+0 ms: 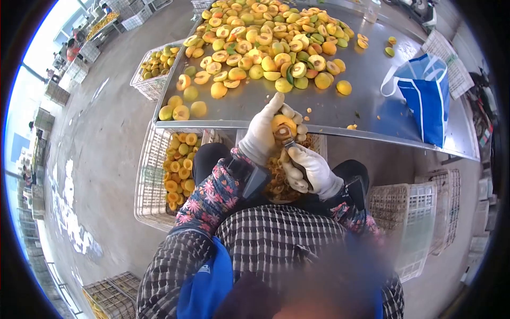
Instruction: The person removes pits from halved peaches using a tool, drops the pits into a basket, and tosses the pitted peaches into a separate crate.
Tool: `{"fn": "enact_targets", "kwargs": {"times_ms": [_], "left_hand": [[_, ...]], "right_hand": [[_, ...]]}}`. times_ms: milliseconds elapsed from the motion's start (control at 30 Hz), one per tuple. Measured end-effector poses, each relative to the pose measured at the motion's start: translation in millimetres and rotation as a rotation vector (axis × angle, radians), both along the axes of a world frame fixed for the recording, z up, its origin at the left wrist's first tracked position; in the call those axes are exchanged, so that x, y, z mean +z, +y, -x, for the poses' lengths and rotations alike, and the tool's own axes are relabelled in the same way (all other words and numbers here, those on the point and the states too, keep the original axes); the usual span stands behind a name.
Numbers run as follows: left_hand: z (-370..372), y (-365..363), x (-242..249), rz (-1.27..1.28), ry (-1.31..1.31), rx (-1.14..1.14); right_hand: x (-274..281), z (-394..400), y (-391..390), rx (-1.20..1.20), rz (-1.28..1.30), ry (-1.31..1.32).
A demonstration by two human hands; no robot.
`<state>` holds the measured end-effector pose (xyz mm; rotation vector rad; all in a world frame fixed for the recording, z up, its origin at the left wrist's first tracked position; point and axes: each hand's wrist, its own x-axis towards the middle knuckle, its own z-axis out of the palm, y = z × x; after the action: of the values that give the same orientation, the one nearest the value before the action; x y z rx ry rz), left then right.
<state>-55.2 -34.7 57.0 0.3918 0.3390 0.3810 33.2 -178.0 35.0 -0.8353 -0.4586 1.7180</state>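
Note:
My left hand [261, 130], in a white glove, is closed around a halved yellow peach [283, 123] just in front of the table edge. The peach's cut face is turned up, with brown at its centre. In my gloved right hand [314, 171] is a small pitting tool [289, 143]; its metal tip meets the cut face, and its grip is mostly hidden by my fingers. Below my hands, a container of brownish pits and scraps [280, 181] is partly covered. Many halved peaches [265, 40] lie heaped on the metal table [319, 109].
A crate [149, 175] of hollowed peach halves stands left of my legs. Another crate [146, 84] of peaches is beside the table. A blue bag [425, 101] sits on the table's right, with stacked crates [404, 212] below. People work far left.

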Motion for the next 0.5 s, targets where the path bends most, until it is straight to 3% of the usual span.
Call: {"fn": "enact_targets", "kwargs": {"times_ms": [100,267,300,333,367,400,433,467,500], "left_hand": [[-6.5,-5.4,-8.1,0.092,-0.028,0.118],[5.1,26.5,-34.2,-0.544,0.345,0.369],[14.0,34.3,-26.5,-0.411,0.4,0.366],[31.5,46.2,-30.4,-0.507,0.376,0.303],[52.0,50.2,-15.1,-0.78,0.494,0.287],[74.8,66.5,-16.7,-0.882,0.584,0.235],[101.1,72.8,-3.6,-1.236,0.798,0.246],[127.8,86.9,5.4,-1.339,1.051,0.138],[162.7,114.5,-16.6,-1.5,1.182,0.084]], "right_hand": [[-9.1,1.9,-0.1,-0.012,-0.008,0.092],[-10.2,-1.4,-13.0,0.033,-0.034,-0.06],[-9.4,-3.8,-19.1,0.05,-0.054,-0.109],[-10.4,-7.1,-22.3,0.077,0.019,-0.323],[-11.9,-11.7,-24.0,0.105,0.086,-0.536],[-13.6,-18.0,-25.5,0.134,0.149,-0.754],[-22.8,-24.4,-31.9,0.225,0.16,-0.919],[-38.1,-29.8,-41.5,0.315,0.171,-1.082],[-53.5,-33.5,-51.4,0.336,0.14,-1.161]]}}
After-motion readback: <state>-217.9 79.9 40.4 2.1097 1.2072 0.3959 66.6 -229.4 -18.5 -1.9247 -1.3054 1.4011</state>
